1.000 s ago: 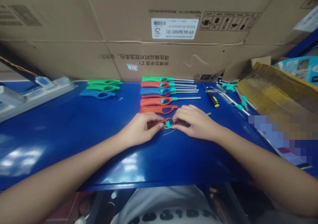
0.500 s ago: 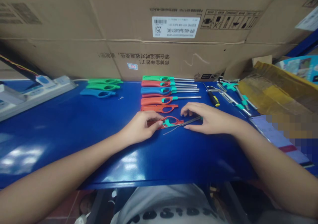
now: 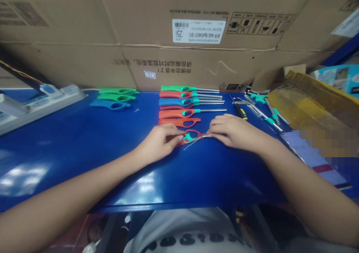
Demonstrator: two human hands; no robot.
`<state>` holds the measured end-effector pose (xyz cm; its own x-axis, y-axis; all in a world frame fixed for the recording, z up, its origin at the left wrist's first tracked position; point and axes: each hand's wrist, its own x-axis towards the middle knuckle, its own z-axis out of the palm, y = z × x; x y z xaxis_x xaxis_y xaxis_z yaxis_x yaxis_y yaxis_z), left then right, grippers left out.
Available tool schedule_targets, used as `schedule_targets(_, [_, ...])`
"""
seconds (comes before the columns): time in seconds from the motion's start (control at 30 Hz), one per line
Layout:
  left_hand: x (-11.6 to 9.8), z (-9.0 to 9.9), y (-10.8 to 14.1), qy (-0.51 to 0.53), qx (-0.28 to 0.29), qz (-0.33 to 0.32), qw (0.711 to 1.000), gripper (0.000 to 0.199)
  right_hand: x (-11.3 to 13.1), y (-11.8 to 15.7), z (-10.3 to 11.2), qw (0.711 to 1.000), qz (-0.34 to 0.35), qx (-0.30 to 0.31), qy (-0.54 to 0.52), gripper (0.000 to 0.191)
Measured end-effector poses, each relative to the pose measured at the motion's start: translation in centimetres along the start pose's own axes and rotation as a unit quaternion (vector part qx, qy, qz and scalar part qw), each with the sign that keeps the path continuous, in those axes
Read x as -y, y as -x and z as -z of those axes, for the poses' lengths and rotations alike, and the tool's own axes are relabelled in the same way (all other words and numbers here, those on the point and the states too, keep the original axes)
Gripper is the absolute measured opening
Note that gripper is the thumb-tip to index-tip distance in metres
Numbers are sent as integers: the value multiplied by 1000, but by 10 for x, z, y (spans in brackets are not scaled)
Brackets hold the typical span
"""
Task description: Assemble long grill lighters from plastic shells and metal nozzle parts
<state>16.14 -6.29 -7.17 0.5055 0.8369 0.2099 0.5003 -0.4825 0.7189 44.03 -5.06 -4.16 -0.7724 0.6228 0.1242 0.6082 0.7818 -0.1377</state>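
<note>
Your left hand (image 3: pixel 158 142) is closed on the left end of a red lighter body (image 3: pixel 193 134), fingertips pressing it against the blue table (image 3: pixel 70 159). A teal insert (image 3: pixel 188 137) sits in the body's opening. The body lies flat between your hands. Your right hand (image 3: pixel 235 131) is just to its right, fingertips (image 3: pixel 211 134) on a thin metal rod (image 3: pixel 204 136) at the body's right end; you can't tell whether they pinch it. Just beyond your left hand lies an orange lighter body (image 3: pixel 179 122), then a row of lighters with metal wands (image 3: pixel 190 103). Farther left of that hand are green and blue lighter bodies (image 3: pixel 114 97). Beyond your right hand lie a yellow-and-black screwdriver (image 3: pixel 240 111) and metal rods with teal fittings (image 3: pixel 266 109).
</note>
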Motion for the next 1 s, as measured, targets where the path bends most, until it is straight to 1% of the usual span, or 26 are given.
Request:
schedule_targets(0.1, [0,-1,0,-7,-5,-11,1000,22,5,0,1,997,-2,8,75,27])
schedule_targets(0.2, [2,-1,0,-6,-3,-21,1000,23,8,-1,0,992,5,12,122,26])
schedule_targets(0.33, [4,0,-1,-18,8,-28,999,23,11,-2,-1,988,17,25,153,25])
schedule_targets(0.4, [4,0,-1,-23,8,-28,999,23,12,-2,-1,989,9,24,149,27])
schedule_targets(0.47, [4,0,-1,-22,8,-31,999,23,12,-1,-2,993,-8,13,116,25])
schedule_targets(0.57, [3,-1,0,-32,9,-45,998,24,8,0,-4,999,-31,-12,22,23])
schedule_targets(0.67, [3,-2,1,-40,1,-61,997,24,3,-2,-9,996,-41,-27,-68,20])
schedule_targets(0.77, [3,-2,1,-31,-5,-71,997,22,2,-6,-12,989,-47,-26,-140,13])
schedule_targets(0.87, [2,-2,1,-30,-9,-62,998,20,5,-8,-14,981,-68,-25,-179,9])
schedule_targets(1.0, [0,-1,1,-19,-18,-53,998,18,8,-9,-15,976,-89,-19,-198,9])
